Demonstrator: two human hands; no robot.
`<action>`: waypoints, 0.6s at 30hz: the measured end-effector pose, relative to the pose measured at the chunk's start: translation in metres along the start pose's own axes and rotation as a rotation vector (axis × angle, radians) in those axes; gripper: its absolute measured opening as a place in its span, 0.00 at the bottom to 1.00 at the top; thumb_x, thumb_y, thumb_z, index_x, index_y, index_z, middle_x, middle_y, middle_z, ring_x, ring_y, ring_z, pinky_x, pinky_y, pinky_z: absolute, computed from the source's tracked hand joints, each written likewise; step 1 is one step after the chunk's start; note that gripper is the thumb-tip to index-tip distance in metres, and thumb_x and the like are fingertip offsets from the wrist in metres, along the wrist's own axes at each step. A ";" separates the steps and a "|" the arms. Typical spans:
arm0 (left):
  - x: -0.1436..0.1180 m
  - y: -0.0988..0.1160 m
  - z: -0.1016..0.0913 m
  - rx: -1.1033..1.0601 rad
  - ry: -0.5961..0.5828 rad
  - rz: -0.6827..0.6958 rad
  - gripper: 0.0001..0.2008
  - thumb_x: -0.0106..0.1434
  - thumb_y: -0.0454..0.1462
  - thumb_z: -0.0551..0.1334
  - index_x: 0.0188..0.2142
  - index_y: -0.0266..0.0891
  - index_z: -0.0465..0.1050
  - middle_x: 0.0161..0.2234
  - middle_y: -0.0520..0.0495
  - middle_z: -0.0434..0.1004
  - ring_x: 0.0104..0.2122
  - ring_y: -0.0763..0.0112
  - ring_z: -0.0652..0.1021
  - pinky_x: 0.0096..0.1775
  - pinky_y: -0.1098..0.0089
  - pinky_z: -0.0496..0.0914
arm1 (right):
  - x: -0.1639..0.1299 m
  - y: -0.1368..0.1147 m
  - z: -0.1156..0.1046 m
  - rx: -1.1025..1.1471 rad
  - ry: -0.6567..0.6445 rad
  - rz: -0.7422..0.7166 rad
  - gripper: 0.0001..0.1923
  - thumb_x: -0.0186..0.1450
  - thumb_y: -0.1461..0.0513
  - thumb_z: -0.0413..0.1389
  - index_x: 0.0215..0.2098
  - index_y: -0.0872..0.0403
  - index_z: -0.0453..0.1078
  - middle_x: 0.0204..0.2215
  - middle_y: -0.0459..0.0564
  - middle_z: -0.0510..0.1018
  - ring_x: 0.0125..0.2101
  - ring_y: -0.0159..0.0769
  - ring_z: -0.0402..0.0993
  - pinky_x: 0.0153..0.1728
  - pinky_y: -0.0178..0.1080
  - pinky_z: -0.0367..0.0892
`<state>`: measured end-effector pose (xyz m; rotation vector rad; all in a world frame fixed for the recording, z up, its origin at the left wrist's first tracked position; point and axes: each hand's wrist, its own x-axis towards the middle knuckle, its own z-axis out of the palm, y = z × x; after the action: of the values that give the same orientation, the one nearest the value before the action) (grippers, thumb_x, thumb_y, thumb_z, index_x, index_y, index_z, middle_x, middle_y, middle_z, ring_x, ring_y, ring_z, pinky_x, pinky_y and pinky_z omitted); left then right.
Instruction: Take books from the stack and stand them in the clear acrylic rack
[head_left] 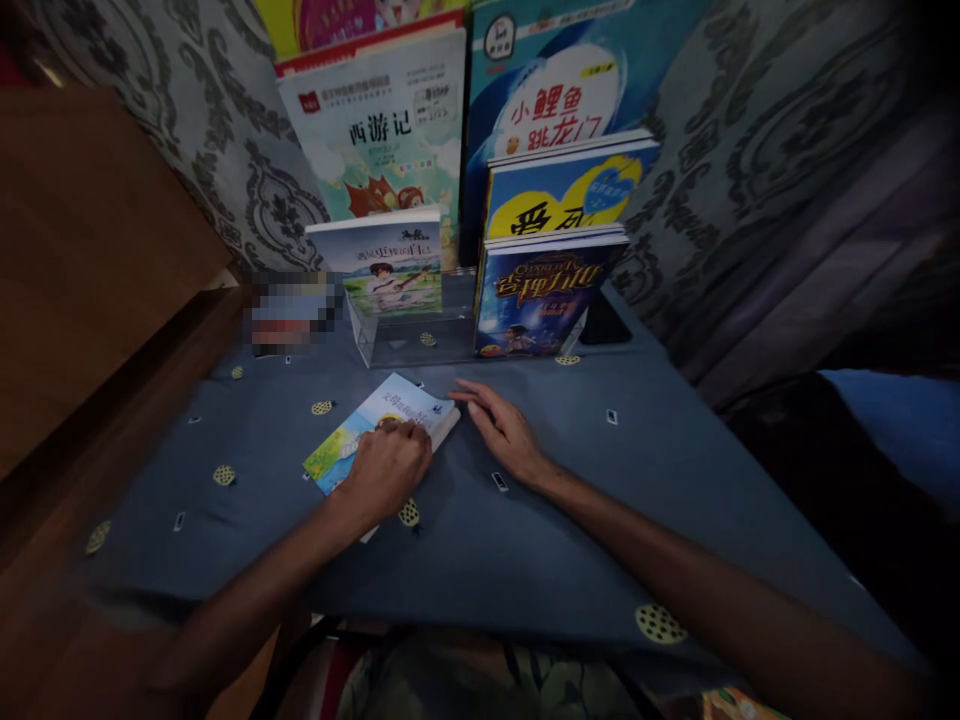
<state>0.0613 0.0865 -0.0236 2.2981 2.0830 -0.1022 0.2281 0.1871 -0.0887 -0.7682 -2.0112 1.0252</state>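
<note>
A paperback book [390, 395] with a light blue and green illustrated cover lies at a slant on the tablecloth. My left hand [394, 460] rests on its cover with the fingers curled closed. Whatever those fingers may hold is hidden beneath them. A small white edge shows below that hand, near the book's lower corner. Beside the book's right corner is my right hand [506, 430], open, its fingers stretched out toward the pages. Whether its fingertips touch the book I cannot tell.
Behind the book, a clear stand [367, 340] holds a pale paperback [397, 270] and a dark blue book [536, 295]. Larger picture books [390, 130] rise at the back. A dark flat object [606, 322] lies right of the stand. The patterned blue tablecloth [600, 480] covers the table.
</note>
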 end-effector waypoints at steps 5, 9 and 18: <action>-0.001 0.005 0.000 0.020 0.006 0.007 0.15 0.72 0.35 0.51 0.41 0.34 0.77 0.40 0.33 0.80 0.44 0.50 0.79 0.39 0.59 0.74 | -0.003 -0.006 -0.001 -0.047 0.007 -0.050 0.22 0.73 0.57 0.43 0.62 0.50 0.64 0.53 0.54 0.79 0.52 0.44 0.76 0.52 0.50 0.72; -0.006 0.004 -0.001 0.036 0.007 0.016 0.15 0.72 0.39 0.53 0.43 0.35 0.77 0.44 0.34 0.80 0.48 0.51 0.78 0.41 0.60 0.74 | -0.005 -0.008 0.000 -0.179 -0.039 -0.127 0.20 0.73 0.58 0.45 0.60 0.50 0.67 0.47 0.54 0.81 0.49 0.45 0.75 0.51 0.50 0.71; -0.011 -0.069 0.003 -0.051 0.053 -0.068 0.16 0.73 0.41 0.55 0.54 0.40 0.73 0.58 0.40 0.73 0.56 0.54 0.74 0.51 0.60 0.72 | -0.014 -0.007 0.010 -0.482 -0.105 -0.379 0.16 0.72 0.63 0.48 0.53 0.53 0.72 0.40 0.57 0.81 0.41 0.47 0.73 0.42 0.50 0.73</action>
<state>-0.0084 0.0824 -0.0244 2.2257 2.1631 0.0106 0.2268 0.1684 -0.0912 -0.5423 -2.4132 0.3723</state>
